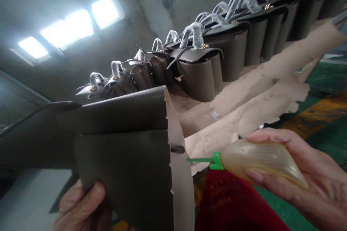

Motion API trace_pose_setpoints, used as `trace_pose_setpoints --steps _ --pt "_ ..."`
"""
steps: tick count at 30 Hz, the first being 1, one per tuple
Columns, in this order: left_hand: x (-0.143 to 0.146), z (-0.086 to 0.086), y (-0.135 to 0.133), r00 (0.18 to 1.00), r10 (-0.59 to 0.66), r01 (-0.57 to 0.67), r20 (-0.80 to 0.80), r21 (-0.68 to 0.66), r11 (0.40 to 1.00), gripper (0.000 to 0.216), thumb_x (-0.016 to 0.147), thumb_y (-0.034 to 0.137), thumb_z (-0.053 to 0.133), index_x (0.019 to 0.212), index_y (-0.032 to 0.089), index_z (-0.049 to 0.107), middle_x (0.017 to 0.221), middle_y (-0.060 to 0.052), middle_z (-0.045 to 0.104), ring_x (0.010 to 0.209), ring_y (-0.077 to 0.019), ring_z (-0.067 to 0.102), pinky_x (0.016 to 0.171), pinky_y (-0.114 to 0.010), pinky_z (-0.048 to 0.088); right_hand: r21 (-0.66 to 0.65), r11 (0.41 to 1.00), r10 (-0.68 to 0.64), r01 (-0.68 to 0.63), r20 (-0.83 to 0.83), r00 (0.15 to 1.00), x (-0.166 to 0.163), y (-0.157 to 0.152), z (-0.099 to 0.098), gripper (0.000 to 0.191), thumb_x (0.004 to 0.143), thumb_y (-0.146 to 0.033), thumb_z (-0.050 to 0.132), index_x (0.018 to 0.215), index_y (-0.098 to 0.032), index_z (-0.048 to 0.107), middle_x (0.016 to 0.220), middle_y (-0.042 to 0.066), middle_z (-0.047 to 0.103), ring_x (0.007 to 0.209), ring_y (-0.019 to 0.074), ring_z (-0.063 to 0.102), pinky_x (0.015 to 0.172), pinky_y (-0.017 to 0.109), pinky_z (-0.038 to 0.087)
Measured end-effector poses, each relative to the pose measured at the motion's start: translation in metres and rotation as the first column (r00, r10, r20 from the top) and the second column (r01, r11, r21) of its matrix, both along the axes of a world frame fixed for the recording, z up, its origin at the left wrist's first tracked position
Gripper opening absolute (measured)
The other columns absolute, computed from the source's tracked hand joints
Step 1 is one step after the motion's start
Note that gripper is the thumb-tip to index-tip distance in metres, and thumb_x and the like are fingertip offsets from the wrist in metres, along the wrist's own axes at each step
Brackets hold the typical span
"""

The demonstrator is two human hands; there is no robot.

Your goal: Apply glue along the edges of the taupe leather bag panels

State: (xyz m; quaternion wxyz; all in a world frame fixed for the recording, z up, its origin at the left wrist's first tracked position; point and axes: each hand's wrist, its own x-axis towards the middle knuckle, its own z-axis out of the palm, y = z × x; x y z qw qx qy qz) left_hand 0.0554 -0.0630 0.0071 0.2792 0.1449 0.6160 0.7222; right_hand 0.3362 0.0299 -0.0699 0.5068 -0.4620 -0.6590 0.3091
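Right hand (306, 180) squeezing glue bottle (260, 160), left hand (81, 205) gripping leather panel (124, 158)

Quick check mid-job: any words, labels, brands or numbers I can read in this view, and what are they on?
No text reads clearly.
Red cloth below the squeeze bottle in the right hand: faint rows of marks, too blurred to read.
Leather piece held by the left hand: no print visible.
Row of bags: gold clasps only, no legible brand.
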Motion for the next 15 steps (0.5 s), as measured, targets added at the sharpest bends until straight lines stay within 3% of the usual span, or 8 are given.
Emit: trace_pose_setpoints --steps 4,7,10,13,15 --pt "0.001 0.003 0.001 0.999 0.022 -0.021 0.04 -0.016 1.0 0.048 0.035 0.024 0.088 0.08 0.022 0.071 0.073 -0.002 0.07 0.057 -0.0175 0.065 0.05 -0.019 0.054 0.127 0.992 -0.017 0.01 0.054 0.998 0.005 0.004 -0.006 0.033 0.072 -0.054 0.063 0.1 -0.039 0.053 0.075 -0.006 0.065 0.052 0.0155 0.06 0.037 0.022 0.045" --pt "0.005 0.005 0.005 0.994 0.106 -0.106 0.015 0.004 0.994 0.059 0.025 0.023 0.089 0.081 0.023 0.071 0.07 -0.002 0.07 0.056 -0.0234 0.065 0.046 -0.028 0.056 0.094 0.996 -0.007 -0.001 0.081 0.997 0.009 -0.001 -0.007 0.033 0.07 -0.057 0.062 0.097 -0.04 0.055 0.069 -0.007 0.066 0.046 0.016 0.06 0.032 0.022 0.044" --pt "0.006 0.004 0.007 0.991 0.134 -0.134 0.0 0.027 0.991 0.065 0.023 0.021 0.089 0.085 0.023 0.072 0.07 -0.002 0.07 0.055 -0.0233 0.065 0.044 -0.028 0.056 -0.155 0.988 0.01 0.001 0.071 0.997 0.014 -0.011 -0.008 0.036 0.067 -0.061 0.062 0.098 -0.043 0.053 0.07 -0.008 0.067 0.051 0.0194 0.062 0.038 0.026 0.05" --pt "0.004 0.001 0.005 0.996 0.081 -0.079 -0.036 0.052 0.996 0.059 0.029 0.02 0.089 0.086 0.024 0.071 0.072 0.0 0.071 0.058 -0.0177 0.064 0.047 -0.018 0.053 -0.373 0.928 0.031 -0.016 0.035 0.999 0.019 -0.018 -0.012 0.044 0.063 -0.063 0.062 0.101 -0.044 0.052 0.076 -0.006 0.067 0.062 0.0253 0.065 0.045 0.032 0.053" --pt "0.004 -0.001 0.004 0.997 0.04 -0.036 -0.073 0.065 0.997 0.055 0.036 0.02 0.088 0.088 0.024 0.071 0.076 0.0 0.071 0.061 -0.0164 0.065 0.05 -0.016 0.053 -0.466 0.879 0.082 -0.1 -0.06 0.995 0.02 -0.018 -0.015 0.047 0.06 -0.061 0.065 0.101 -0.041 0.054 0.081 -0.004 0.068 0.069 0.0278 0.066 0.05 0.034 0.055"
